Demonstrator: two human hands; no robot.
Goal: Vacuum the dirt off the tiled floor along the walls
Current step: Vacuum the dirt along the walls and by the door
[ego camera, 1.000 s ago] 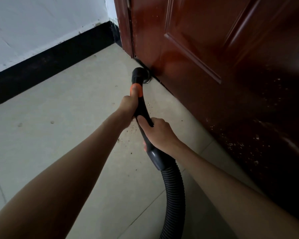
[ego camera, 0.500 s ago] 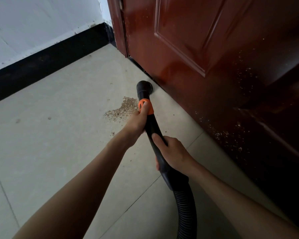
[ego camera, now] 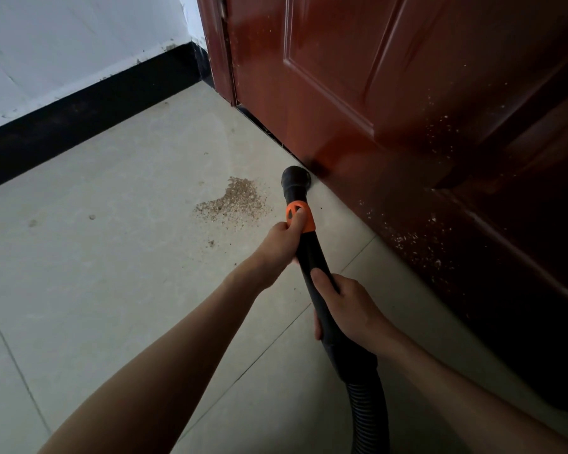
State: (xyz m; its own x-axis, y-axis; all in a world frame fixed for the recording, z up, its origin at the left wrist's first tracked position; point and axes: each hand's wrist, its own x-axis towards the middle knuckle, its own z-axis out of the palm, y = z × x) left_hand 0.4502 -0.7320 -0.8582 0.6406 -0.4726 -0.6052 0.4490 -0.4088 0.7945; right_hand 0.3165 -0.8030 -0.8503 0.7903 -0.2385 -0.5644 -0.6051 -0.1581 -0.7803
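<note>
Wall (ego camera: 63, 37) fills the far left of my feed, white above a black skirting strip (ego camera: 89, 113) that meets the pale tiled floor (ego camera: 95, 290). Moving right, I see a loose pile of brown dirt (ego camera: 235, 201) lying on the tile, with a few stray crumbs trailing toward me (they thin out quickly). Just beside the pile, on its right, the left hand (ego camera: 281, 240) grips the black vacuum wand (ego camera: 312, 257), its fingers curled round the tube and its thumb pressed against the orange collar (ego camera: 300, 217). Beyond that collar the round nozzle (ego camera: 295, 180) sits down at the floor, right at the bottom edge of the red-brown door (ego camera: 358, 93), apart from the dirt pile. Nearer to me, the right hand (ego camera: 348, 309) clamps the lower part of the same wand, thumb laid along the top and fingers wrapped underneath. From there the tube widens into a ribbed black hose (ego camera: 371, 417) that runs out of my picture at the bottom. Furthest right, the door's lower panel is speckled with pale flecks (ego camera: 417, 240), and its far end falls into deep shadow.
</note>
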